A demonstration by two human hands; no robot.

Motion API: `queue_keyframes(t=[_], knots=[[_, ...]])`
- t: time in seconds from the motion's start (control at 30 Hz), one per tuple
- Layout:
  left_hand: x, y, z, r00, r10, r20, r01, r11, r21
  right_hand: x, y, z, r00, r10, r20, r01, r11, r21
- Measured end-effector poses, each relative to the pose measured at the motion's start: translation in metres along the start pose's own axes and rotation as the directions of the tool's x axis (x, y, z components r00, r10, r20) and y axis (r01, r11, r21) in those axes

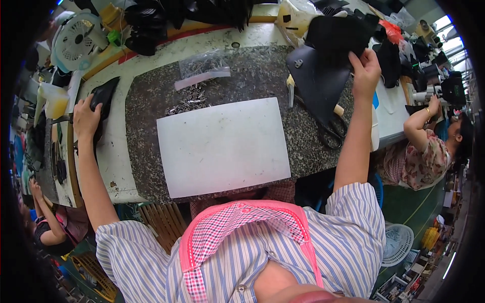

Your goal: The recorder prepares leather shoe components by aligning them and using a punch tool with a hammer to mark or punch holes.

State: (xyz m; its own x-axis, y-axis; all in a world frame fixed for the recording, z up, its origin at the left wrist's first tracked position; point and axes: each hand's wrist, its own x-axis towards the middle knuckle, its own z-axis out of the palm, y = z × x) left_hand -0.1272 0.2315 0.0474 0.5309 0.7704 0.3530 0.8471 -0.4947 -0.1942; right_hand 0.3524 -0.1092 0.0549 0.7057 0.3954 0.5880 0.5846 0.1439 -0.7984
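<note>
My right hand [366, 73] is raised at the right of the table, thumb and fingers closed on a black leather piece [319, 81]. The piece hangs down to a narrow tip, and a small metal fitting [298, 64] shows near its left edge. At the table's left side, my left hand [87, 118] grips black leather pieces [104, 96] lying there; its fingertips are partly hidden. Between my hands, a white board [225, 146] lies on the dark speckled slab [141, 121]. Small metal parts [192, 98] are heaped behind it, beside a clear plastic bag [204, 63].
Black-handled scissors [333, 134] and a small brush-like tool [290, 91] lie right of the board. More black pieces [144, 25] are piled along the back, near a white fan [78, 38]. Other people work at the right [427, 146] and left [53, 227].
</note>
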Motion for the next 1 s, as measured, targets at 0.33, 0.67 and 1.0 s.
queue_keyframes(t=[0.33, 0.67, 1.0], knots=[[-0.033, 0.158, -0.003, 0.971, 0.176, -0.159, -0.237, 0.664, -0.709, 0.13, 0.125, 0.167, 0.996, 0.074, -0.041, -0.084, 0.859, -0.505], [-0.056, 0.19, 0.019, 0.98, 0.19, -0.065, -0.161, 0.55, -0.82, 0.067, 0.151, 0.205, 0.997, -0.078, -0.026, 0.072, 0.978, -0.195], [-0.058, 0.199, 0.018, 0.98, 0.195, -0.044, -0.159, 0.626, -0.763, 0.119, 0.144, 0.267, 0.876, 0.025, 0.481, -0.045, 0.999, 0.029]])
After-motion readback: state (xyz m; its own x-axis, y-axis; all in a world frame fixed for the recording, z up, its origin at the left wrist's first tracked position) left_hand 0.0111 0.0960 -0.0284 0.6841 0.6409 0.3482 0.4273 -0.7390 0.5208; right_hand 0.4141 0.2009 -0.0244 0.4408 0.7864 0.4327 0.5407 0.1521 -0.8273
